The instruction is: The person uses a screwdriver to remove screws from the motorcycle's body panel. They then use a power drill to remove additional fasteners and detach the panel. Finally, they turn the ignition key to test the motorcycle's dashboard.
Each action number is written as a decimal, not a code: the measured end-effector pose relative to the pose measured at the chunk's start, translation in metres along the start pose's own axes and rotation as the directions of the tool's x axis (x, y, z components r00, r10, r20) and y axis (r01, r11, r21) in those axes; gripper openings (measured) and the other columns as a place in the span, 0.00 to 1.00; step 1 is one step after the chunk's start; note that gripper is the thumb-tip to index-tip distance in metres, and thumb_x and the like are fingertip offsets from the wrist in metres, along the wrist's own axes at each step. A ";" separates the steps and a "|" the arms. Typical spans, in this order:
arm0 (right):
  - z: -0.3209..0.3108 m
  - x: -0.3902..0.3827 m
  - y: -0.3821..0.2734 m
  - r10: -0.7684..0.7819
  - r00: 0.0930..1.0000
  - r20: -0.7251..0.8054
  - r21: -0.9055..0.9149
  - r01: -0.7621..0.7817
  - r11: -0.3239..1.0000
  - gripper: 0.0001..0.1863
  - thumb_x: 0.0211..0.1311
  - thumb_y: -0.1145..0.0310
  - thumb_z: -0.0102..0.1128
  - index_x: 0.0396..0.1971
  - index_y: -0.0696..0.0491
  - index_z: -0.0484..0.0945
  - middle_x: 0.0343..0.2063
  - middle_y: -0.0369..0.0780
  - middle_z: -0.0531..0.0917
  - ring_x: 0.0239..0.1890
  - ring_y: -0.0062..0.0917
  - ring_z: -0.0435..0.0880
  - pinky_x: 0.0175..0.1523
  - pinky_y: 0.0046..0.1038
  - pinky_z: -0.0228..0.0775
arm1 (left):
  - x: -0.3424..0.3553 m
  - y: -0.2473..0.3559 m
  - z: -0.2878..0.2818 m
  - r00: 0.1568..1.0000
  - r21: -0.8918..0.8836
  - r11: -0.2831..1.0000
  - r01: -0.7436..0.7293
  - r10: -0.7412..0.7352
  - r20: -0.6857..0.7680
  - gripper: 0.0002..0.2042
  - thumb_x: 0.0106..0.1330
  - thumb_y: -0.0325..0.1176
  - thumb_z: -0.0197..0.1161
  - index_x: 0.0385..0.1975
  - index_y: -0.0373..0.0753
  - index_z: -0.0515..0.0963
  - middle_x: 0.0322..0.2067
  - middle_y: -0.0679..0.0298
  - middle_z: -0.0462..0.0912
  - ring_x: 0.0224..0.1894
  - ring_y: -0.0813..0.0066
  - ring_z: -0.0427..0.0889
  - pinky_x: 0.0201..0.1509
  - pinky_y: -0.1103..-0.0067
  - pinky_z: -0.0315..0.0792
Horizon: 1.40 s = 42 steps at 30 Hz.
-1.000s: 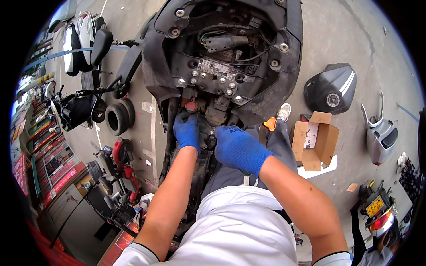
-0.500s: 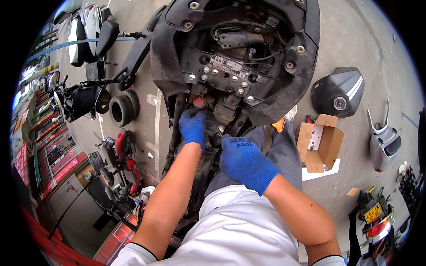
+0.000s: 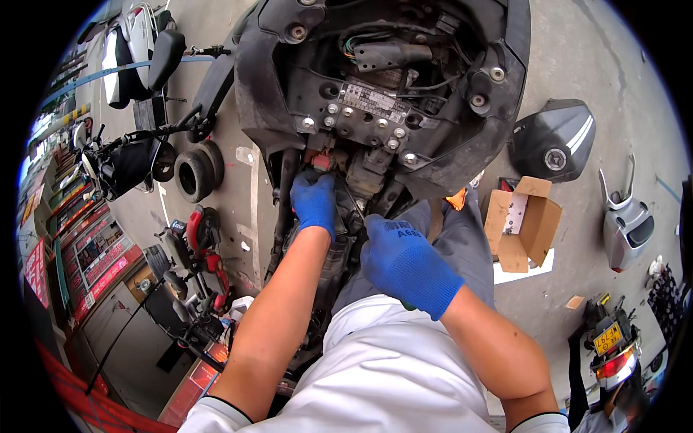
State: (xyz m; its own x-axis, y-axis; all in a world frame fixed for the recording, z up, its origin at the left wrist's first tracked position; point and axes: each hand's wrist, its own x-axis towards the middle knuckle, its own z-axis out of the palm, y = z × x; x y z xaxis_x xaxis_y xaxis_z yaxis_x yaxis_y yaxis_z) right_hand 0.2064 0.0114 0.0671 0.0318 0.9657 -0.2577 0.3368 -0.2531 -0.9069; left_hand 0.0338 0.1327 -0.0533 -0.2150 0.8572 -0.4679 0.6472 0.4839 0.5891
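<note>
Red part (image 3: 321,162): sits low in the opening under the black motorbike frame (image 3: 267,108), straight ahead of the left hand and a touch to its right; the left hand is the nearer of the two, right up against it
Red part's axis: too small and partly covered to tell its long side or which way it faces
Left hand (image 3: 314,202): blue-gloved, reaching away from the body, fingertips tucked in just below the red part; whether they pinch it or only rest there, I cannot tell
Right hand (image 3: 411,263): blue-gloved, fingers curled together around a thin tool, back of the hand up
Thin tool (image 3: 356,205): its dark shaft leaves the right hand on the thumb side, toward the left hand; its long axis slants from lower right to upper left, the far end pointing ahead and leftward into the gap between the red part and the dark boxy connector
Tool tip: lost among dark parts, so contact cannot be told
Green end (image 3: 409,307): shows under the right wrist, perhaps the tool's handle
Dark boxy connector (image 3: 366,173): right of the red part, ahead of the right hand and to its left
Cardboard box (image 3: 498,224): open on the ground, well to the right
</note>
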 end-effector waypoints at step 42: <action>-0.010 0.007 -0.004 0.093 0.994 0.061 0.073 -0.097 0.993 0.09 0.52 0.72 0.54 0.32 0.61 0.73 0.27 0.56 0.77 0.36 0.44 0.79 0.39 0.38 0.72 | -0.005 0.009 0.006 0.996 -0.033 0.996 -0.083 0.083 -0.015 0.08 0.49 0.28 0.62 0.22 0.28 0.72 0.19 0.60 0.75 0.20 0.74 0.70 0.28 0.75 0.67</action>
State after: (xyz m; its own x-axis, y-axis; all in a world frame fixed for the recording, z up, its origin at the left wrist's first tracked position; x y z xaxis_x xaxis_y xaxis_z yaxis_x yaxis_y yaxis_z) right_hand 0.2146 0.0195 0.0727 0.0054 0.9326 -0.3610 0.2628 -0.3496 -0.8993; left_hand 0.0453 0.1313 -0.0496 -0.1717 0.8968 -0.4078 0.6382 0.4166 0.6473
